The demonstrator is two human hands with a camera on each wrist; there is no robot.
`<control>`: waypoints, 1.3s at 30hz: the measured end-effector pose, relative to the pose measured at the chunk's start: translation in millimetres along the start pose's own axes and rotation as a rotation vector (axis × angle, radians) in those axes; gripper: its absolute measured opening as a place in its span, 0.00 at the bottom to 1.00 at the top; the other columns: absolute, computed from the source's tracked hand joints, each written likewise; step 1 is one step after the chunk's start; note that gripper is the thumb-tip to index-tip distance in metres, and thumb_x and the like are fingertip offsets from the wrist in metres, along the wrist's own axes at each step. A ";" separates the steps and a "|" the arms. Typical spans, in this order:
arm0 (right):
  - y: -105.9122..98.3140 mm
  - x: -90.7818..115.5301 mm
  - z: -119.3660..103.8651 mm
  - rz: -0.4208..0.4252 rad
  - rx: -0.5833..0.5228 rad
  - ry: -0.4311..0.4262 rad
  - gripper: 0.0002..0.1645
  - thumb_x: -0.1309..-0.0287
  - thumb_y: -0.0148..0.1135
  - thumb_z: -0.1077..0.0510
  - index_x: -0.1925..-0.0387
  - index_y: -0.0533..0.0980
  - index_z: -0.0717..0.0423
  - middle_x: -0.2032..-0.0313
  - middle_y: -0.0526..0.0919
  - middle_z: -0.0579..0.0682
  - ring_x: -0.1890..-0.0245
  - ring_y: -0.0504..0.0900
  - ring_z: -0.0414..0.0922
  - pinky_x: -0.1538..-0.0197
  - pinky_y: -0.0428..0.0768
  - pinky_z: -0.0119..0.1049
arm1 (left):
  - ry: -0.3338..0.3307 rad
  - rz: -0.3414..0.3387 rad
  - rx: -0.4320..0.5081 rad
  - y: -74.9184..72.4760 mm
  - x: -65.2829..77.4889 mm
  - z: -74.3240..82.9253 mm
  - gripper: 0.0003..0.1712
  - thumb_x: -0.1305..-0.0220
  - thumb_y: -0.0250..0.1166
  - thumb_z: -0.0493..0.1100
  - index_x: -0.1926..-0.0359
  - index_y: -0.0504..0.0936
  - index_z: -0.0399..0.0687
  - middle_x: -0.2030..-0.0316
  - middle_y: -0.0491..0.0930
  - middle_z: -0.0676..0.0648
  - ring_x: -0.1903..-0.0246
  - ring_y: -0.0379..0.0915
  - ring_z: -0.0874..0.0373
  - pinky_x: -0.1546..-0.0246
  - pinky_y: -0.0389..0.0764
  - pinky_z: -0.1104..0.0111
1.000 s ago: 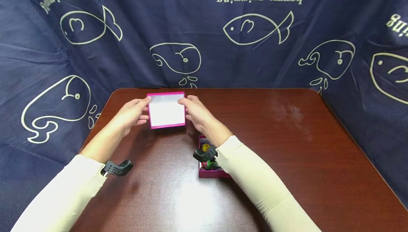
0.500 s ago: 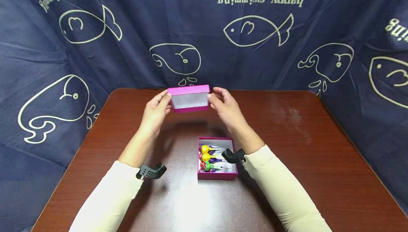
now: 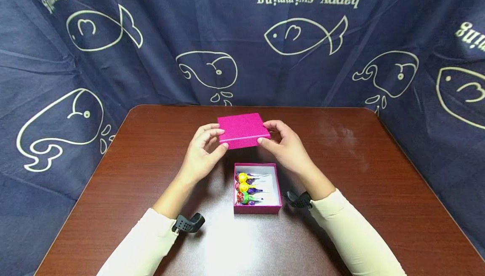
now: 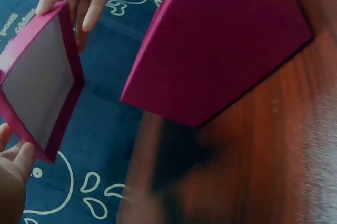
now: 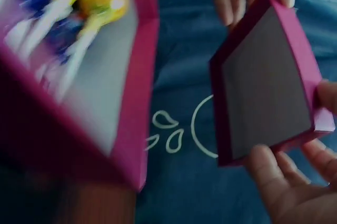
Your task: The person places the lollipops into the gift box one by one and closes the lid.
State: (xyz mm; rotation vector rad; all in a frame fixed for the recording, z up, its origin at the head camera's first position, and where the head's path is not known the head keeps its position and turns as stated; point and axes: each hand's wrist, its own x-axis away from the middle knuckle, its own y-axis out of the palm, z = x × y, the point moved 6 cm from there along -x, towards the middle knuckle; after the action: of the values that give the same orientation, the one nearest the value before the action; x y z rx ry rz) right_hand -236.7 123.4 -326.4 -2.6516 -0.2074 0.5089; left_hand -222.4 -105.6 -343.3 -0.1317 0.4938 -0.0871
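Note:
Both hands hold a pink box lid (image 3: pixel 242 127) above the table, its outer top facing up in the head view. My left hand (image 3: pixel 201 151) grips the lid's left side, and my right hand (image 3: pixel 286 147) its right side, thumbs at the near edge. The lid's pale inside shows in the left wrist view (image 4: pixel 39 84) and the right wrist view. Nearer me, apart from the lid, an uncovered pink box (image 3: pixel 257 210) stands on the table. Several wrapped lollipops (image 3: pixel 245 188), yellow, red, green and purple, lie in it, heads to the left.
The brown wooden table (image 3: pixel 360 191) spreads around the box, with a bright glare spot near its front. A dark blue curtain (image 3: pixel 250 78) printed with fish and whales hangs behind and at both sides. Dark bands (image 3: pixel 189 223) sit on the wrists.
The lid has moved right and turned over, from its white inside showing to its pink top facing up. Both hands moved right with it, and the right forearm no longer covers the box.

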 end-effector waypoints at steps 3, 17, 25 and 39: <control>-5.5 10.6 -0.6 -0.030 0.040 -0.100 0.26 0.44 0.72 0.64 0.45 0.76 0.65 0.43 0.77 0.56 0.49 0.81 0.50 0.46 0.80 0.40 | 0.032 -0.056 -0.049 5.7 7.0 7.6 0.19 0.45 0.70 0.26 0.50 0.81 0.30 0.40 0.71 0.37 0.41 0.69 0.48 0.38 0.72 0.54; -5.6 64.9 2.9 -0.192 0.351 -0.484 0.24 0.52 0.78 0.57 0.51 0.81 0.56 0.44 0.79 0.50 0.44 0.78 0.48 0.39 0.70 0.30 | 0.190 -0.244 -0.246 15.1 46.0 7.0 0.19 0.47 0.75 0.36 0.52 0.84 0.44 0.42 0.76 0.47 0.44 0.74 0.52 0.46 0.77 0.56; -13.6 92.6 9.5 -0.202 0.364 -0.554 0.20 0.43 0.73 0.52 0.51 0.81 0.55 0.45 0.79 0.51 0.46 0.79 0.49 0.37 0.66 0.24 | 0.242 -0.343 -0.342 32.3 64.3 4.7 0.20 0.48 0.77 0.39 0.53 0.84 0.47 0.43 0.77 0.47 0.42 0.73 0.52 0.41 0.73 0.60; -5.5 121.2 11.1 -0.204 0.424 -0.618 0.22 0.33 0.59 0.42 0.51 0.80 0.54 0.45 0.78 0.52 0.47 0.80 0.50 0.37 0.67 0.28 | 0.242 -0.418 -0.400 34.1 85.3 7.6 0.21 0.48 0.78 0.43 0.53 0.83 0.49 0.42 0.76 0.48 0.41 0.73 0.51 0.42 0.75 0.57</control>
State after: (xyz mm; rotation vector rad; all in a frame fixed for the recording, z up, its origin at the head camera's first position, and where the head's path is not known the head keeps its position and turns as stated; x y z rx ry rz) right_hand -129.6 159.5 -372.0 -1.9747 -0.4849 1.1480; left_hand -142.1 -80.9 -381.4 -0.6222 0.7159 -0.4171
